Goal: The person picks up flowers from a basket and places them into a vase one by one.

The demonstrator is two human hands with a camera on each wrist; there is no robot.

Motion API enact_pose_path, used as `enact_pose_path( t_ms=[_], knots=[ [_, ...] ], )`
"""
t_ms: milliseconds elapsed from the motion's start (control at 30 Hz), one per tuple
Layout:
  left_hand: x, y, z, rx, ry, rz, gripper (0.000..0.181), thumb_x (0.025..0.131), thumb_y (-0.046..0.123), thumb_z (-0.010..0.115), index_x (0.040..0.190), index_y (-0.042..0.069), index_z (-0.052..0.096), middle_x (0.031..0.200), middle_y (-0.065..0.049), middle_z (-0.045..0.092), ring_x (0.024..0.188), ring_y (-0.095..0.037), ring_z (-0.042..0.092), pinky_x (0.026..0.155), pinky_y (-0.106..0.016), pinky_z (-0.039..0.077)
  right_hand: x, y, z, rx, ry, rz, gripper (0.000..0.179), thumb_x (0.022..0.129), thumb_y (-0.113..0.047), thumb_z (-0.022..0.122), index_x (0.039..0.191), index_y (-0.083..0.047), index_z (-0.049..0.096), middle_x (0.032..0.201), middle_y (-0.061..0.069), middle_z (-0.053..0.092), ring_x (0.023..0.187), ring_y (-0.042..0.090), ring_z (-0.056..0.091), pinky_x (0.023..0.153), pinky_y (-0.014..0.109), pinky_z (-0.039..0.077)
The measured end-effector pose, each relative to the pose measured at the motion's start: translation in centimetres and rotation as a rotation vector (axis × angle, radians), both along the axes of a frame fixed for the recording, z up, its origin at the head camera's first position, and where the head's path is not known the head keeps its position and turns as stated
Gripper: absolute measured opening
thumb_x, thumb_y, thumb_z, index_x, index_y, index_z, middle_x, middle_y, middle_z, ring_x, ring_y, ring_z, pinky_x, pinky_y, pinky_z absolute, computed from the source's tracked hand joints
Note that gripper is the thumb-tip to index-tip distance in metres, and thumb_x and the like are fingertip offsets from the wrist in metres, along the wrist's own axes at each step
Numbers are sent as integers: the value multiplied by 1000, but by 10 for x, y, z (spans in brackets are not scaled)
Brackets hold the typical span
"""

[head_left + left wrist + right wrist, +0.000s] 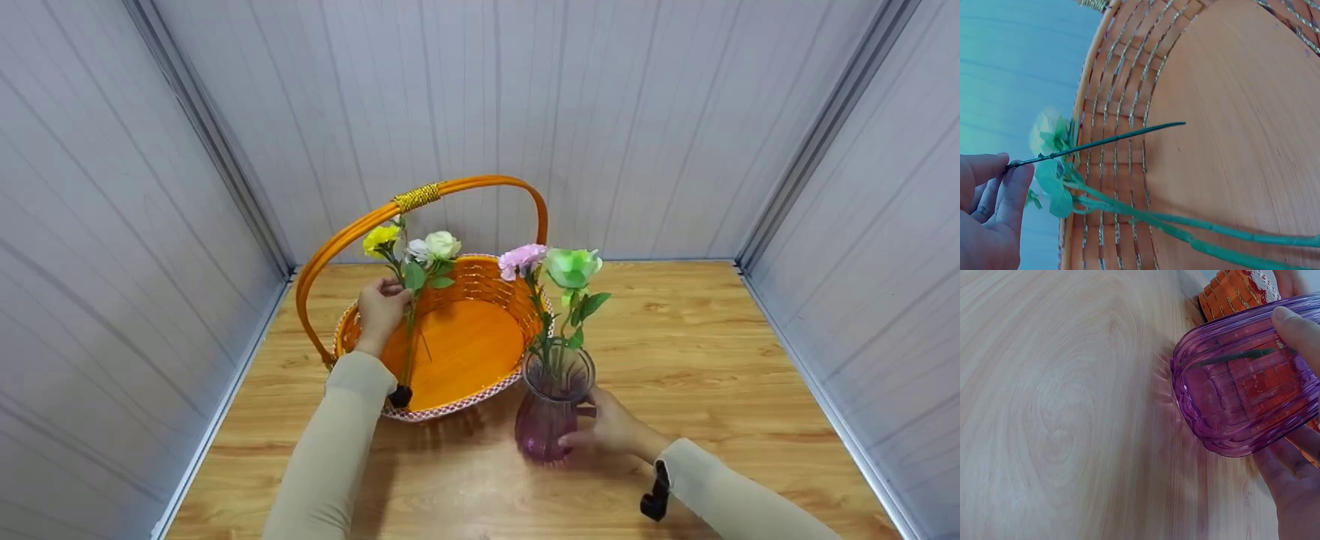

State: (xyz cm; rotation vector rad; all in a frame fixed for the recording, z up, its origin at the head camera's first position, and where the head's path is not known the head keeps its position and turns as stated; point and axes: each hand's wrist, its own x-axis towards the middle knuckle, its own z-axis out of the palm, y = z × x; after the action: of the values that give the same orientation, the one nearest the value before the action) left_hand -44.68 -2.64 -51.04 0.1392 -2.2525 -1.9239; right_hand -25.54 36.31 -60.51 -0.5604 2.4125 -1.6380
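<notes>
My left hand [382,313] is over the left side of the orange basket [469,401]. Its thumb and fingers pinch a thin dark stem [1112,138], which appears to belong to the yellow flower [381,238]; the bloom lies outside the left wrist view. Beside it, white flowers [441,246] lean on the basket's far rim, their thick green stems [1224,230] lying inside. My right hand [609,429] grips the purple glass vase [546,427] low on its body. In the vase stand a pink flower [523,259] and a green flower [572,268].
A tall orange handle [487,180] with gold wrapping arches over the basket. The wooden table [675,330] meets pale panel walls [660,127] at the back and both sides. Black straps [655,495] sit at both wrists.
</notes>
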Motion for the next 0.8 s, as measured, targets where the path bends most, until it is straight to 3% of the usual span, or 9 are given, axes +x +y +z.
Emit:
enact_pose_path(
  t_ms=[233,400,567,800],
  knots=[
    [6,9,10,39,27,-5,24,95,-6,76,118,-11,70,92,-8,72,71,-9,68,61,-21,62,0,0,0,10,7,-6,93,80,-11,96,156,3,44,151,29,58,137,52,57,116,67,49],
    [10,15,15,51,26,-28,18,97,-5,76,113,-7,69,90,-5,69,70,-8,67,61,-21,61,0,0,0,1,18,-2,95,79,-11,96,157,3,43,151,29,58,136,52,58,116,66,50],
    [15,21,18,42,7,-64,27,99,-3,76,124,-9,69,99,-8,69,76,-9,68,64,-22,63,1,0,-1,-8,27,4,95,79,-11,97,156,4,43,151,29,58,135,50,59,115,66,51],
    [23,32,24,35,-3,-109,34,99,-2,75,131,-10,67,103,-14,69,78,-15,70,65,-22,63,0,1,-4,-10,49,-5,87,80,-12,96,152,4,48,148,28,60,131,34,63,114,64,53]
  ],
)
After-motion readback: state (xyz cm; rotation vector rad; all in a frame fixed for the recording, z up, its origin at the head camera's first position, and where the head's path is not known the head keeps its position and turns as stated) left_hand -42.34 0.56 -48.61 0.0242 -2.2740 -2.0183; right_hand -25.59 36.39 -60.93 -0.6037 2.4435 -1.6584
